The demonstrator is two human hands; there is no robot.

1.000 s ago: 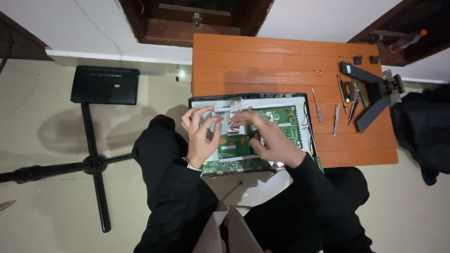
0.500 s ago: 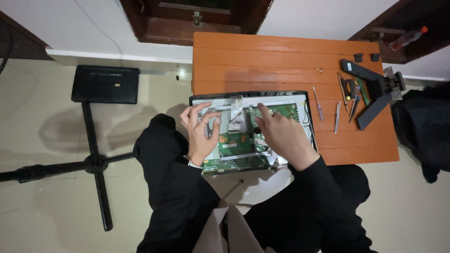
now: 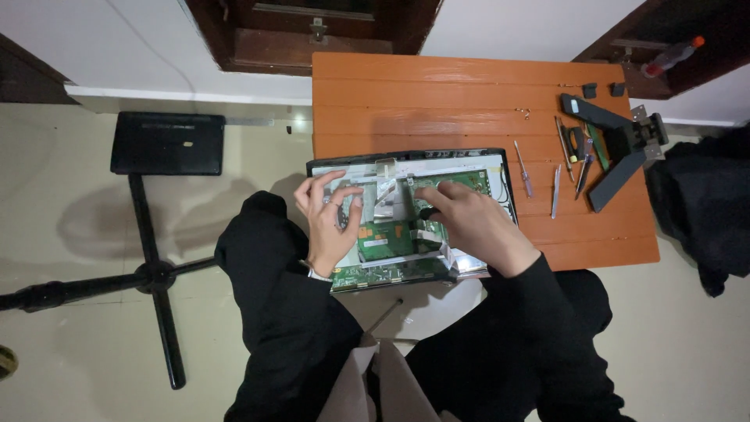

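Note:
An opened flat monitor (image 3: 484,162) lies face down at the near edge of an orange wooden table (image 3: 437,101), its silver back panel and green circuit boards (image 3: 387,241) exposed. My left hand (image 3: 328,219) rests flat on the left part of the panel, fingers spread, beside a flat ribbon cable (image 3: 384,197). My right hand (image 3: 469,223) lies over the right circuit board, its fingertips pinched at a small dark part near the board's left edge. What the fingertips hold is too small to tell.
Two screwdrivers (image 3: 522,168), tweezers (image 3: 555,190) and other small tools lie right of the monitor. A dark monitor stand (image 3: 617,148) sits at the table's right edge. A black tripod stand with a tray (image 3: 166,142) stands on the tiled floor at the left.
My right hand has slid from the middle of the panel to the right circuit board. The left hand stays on the left side, fingers now flatter.

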